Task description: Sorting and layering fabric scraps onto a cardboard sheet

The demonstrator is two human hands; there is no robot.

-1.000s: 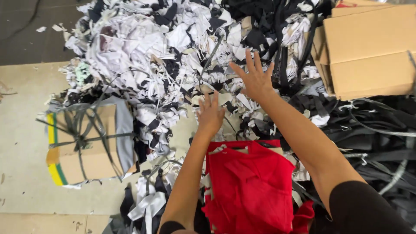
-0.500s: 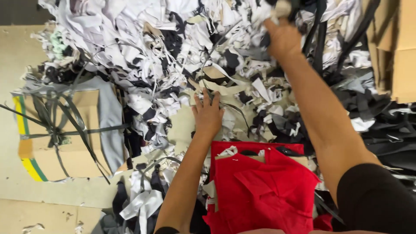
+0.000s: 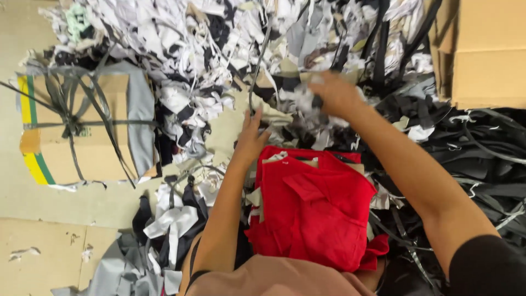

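Right hand (image 3: 334, 93) clenched on scraps (image 3: 298, 101); left hand (image 3: 251, 140) open beside red cloth (image 3: 315, 211). Big heap (image 3: 219, 49) unsorted.

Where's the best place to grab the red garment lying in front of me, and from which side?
Probably the far edge of the red garment, near the collar-like dark strip, coming from above. That edge lies flat and exposed beside the left hand, while the near end bunches out of view. The right hand is busy with scraps.

head cam | looks steeply down | close over scrap pile (image 3: 219, 66)
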